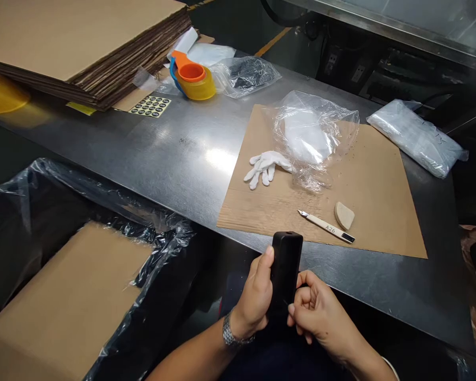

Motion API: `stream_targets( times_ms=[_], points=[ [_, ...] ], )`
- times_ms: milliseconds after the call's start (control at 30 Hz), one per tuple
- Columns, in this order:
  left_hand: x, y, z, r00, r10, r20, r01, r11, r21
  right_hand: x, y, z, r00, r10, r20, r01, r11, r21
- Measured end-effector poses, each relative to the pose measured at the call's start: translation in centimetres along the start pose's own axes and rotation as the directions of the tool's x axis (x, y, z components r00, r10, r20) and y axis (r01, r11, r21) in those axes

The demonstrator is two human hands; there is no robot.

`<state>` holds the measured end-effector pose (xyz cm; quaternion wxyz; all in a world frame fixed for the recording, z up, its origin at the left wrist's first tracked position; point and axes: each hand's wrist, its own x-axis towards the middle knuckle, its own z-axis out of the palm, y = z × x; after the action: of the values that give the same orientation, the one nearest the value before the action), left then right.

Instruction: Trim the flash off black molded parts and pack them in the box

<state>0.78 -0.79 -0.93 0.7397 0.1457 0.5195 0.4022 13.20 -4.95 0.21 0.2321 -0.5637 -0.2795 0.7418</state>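
My left hand (257,293), with a metal watch on its wrist, is closed round a black box-shaped part (287,264). The part stands nearly upright in front of the table's near edge. At its lower right side my right hand (315,309) is closed in a pinch; a thin dark tip shows by the thumb, too small to name. Beyond them on a cardboard sheet (381,211) lie a craft knife (327,226) marked A26, a beige wedge-shaped block (344,215) and a white glove (267,166). A clear plastic bag (313,135) with white material inside lies behind the glove.
A stack of cardboard sheets (83,37) covers the table's far left, near an orange-and-blue tape dispenser (192,76) and a sticker sheet (150,106). A wrapped plastic packet (418,137) lies at right. Below left stands a black-lined bin (174,238) holding cardboard.
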Motion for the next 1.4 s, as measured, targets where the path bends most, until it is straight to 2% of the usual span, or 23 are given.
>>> stream_targets(
  times_ms=[67, 167, 233, 367, 500, 633, 733, 867, 1033, 1133, 1200, 1300, 1367, 1400],
  points=[
    [0.0, -0.2, 0.1, 1.000, -0.004, -0.003, 0.004, 1.000, 0.025, 0.2, 0.3, 0.0, 0.999, -0.042, -0.019, 0.041, 0.997, -0.061],
    [0.3, -0.2, 0.3, 0.999, -0.016, -0.040, 0.016, 1.000, -0.009, 0.3, 0.8, 0.1, 0.978, -0.186, -0.090, 0.165, 0.966, -0.197],
    [0.7, 0.2, 0.4, 0.995, -0.097, -0.034, 0.092, 0.989, -0.117, 0.2, 1.0, 0.2, 0.956, -0.265, -0.127, 0.223, 0.935, -0.275],
    [1.4, 1.3, 0.4, 0.952, -0.292, 0.085, 0.303, 0.886, -0.350, -0.4, 1.2, 0.2, 0.912, -0.384, -0.146, 0.318, 0.885, -0.341],
    [1.6, 2.1, 0.3, 0.914, -0.380, 0.144, 0.405, 0.827, -0.390, -0.9, 1.2, -0.1, 0.774, -0.623, -0.108, 0.511, 0.717, -0.475],
    [1.5, 2.2, 0.3, 0.884, -0.429, 0.185, 0.467, 0.797, -0.383, -1.0, 0.6, -0.3, 0.661, -0.751, 0.001, 0.607, 0.534, -0.589],
    [1.4, 2.2, 0.2, 0.879, -0.434, 0.199, 0.478, 0.790, -0.385, -0.9, 0.0, -0.3, 0.612, -0.787, 0.076, 0.640, 0.436, -0.633],
    [1.5, 2.2, 0.2, 0.873, -0.439, 0.215, 0.488, 0.785, -0.381, -0.6, -0.7, -0.4, 0.607, -0.770, 0.200, 0.675, 0.366, -0.641],
    [1.6, 1.7, 0.1, 0.880, -0.421, 0.218, 0.474, 0.793, -0.383, -0.4, -1.3, -0.5, 0.549, -0.768, 0.331, 0.712, 0.221, -0.666],
    [1.7, 1.4, 0.1, 0.869, -0.439, 0.228, 0.495, 0.780, -0.383, -0.4, -1.4, -0.5, 0.552, -0.729, 0.404, 0.705, 0.150, -0.693],
    [1.7, 1.5, 0.1, 0.852, -0.464, 0.241, 0.523, 0.760, -0.385, -0.3, -1.4, -0.6, 0.542, -0.719, 0.435, 0.719, 0.129, -0.683],
    [1.6, 1.8, 0.1, 0.839, -0.485, 0.245, 0.544, 0.742, -0.391, 0.0, -0.9, -0.7, 0.486, -0.769, 0.415, 0.742, 0.112, -0.661],
    [1.6, 1.9, 0.1, 0.841, -0.482, 0.244, 0.541, 0.743, -0.394, 0.1, -0.5, -0.8, 0.481, -0.808, 0.341, 0.740, 0.165, -0.652],
    [1.6, 2.0, 0.2, 0.844, -0.477, 0.246, 0.537, 0.746, -0.394, 0.2, -0.3, -0.9, 0.501, -0.813, 0.296, 0.732, 0.216, -0.646]
  ],
)
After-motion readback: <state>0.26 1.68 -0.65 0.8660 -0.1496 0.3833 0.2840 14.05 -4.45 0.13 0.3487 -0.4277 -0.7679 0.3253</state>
